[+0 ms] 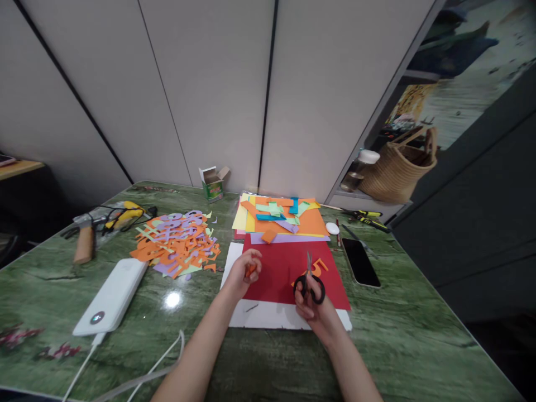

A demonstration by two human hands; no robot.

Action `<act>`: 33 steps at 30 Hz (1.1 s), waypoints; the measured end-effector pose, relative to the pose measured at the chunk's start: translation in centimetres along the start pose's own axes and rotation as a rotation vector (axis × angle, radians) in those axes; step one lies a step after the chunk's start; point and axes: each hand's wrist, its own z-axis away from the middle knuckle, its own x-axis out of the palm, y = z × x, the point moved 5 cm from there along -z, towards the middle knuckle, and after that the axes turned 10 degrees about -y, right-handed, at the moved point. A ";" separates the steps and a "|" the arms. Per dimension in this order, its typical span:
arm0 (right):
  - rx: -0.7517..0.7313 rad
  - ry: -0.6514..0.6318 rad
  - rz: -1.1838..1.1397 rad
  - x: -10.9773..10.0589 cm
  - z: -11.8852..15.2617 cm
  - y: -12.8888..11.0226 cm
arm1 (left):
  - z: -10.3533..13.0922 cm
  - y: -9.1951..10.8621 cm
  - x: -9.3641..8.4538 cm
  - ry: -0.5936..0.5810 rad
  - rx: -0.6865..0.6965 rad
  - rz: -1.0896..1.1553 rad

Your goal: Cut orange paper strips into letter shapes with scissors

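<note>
My right hand [309, 298] grips a pair of scissors [309, 273] with black handles, the blades pointing away from me. Behind the scissors, orange paper cut-outs [321, 266] lie on a red sheet [272, 276]. My left hand [246, 273] is closed around a small orange piece of paper [250, 271], mostly hidden by the fingers, over the red sheet's left edge. The red sheet rests on a white board [288, 317]. Beyond it, strips of orange, green, blue and purple paper [276, 211] lie on stacked coloured sheets.
To the left is a heap of cut paper pieces [180, 245], with a white power bank [111, 296] and cable nearer me. A yellow-handled tool [125, 214] lies behind. At right are a phone [360, 262], a white oval object [332, 228] and pliers [368, 218]. A green box [213, 187] stands behind.
</note>
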 end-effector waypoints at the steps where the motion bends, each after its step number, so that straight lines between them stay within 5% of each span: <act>1: 0.002 -0.001 -0.001 0.0 0.0 0.0 | 0.1 0.0 0.0 0.005 -0.027 -0.050; 4: 0.004 -0.004 -0.005 -0.1 0.0 0.1 | 0.5 0.0 0.2 0.005 -0.103 -0.195; 8: -0.009 0.002 0.010 -0.2 0.0 0.1 | 1.2 -0.4 0.3 -0.138 -0.267 -0.580; 10: -0.014 0.007 0.016 -0.2 0.0 0.0 | 1.3 0.2 -0.4 -0.089 -0.258 -0.699; 12: -0.013 0.008 0.014 -0.1 0.1 0.0 | 1.4 2.5 -2.1 0.208 -0.038 -0.762; 14: -0.014 0.005 0.008 0.0 0.1 0.0 | 3.0 5.8 -3.8 0.677 0.329 -0.801; 18: -0.016 -0.002 0.006 0.0 0.1 -0.1 | 5.6 9.1 -4.7 1.023 0.604 -0.957; 20: -0.020 -0.004 0.010 0.1 0.1 -0.1 | 6.3 9.9 -4.4 1.096 0.668 -1.108; 25: -0.030 -0.006 0.011 0.0 0.1 -0.2 | 4.6 8.6 -3.6 0.910 0.564 -1.372; 29: -0.027 0.003 0.011 0.1 0.1 -0.2 | 1.7 4.7 -1.7 0.565 0.341 -1.600; 33: -0.031 -0.010 0.006 0.2 0.1 -0.2 | 0.7 -0.3 2.7 0.102 0.251 -1.730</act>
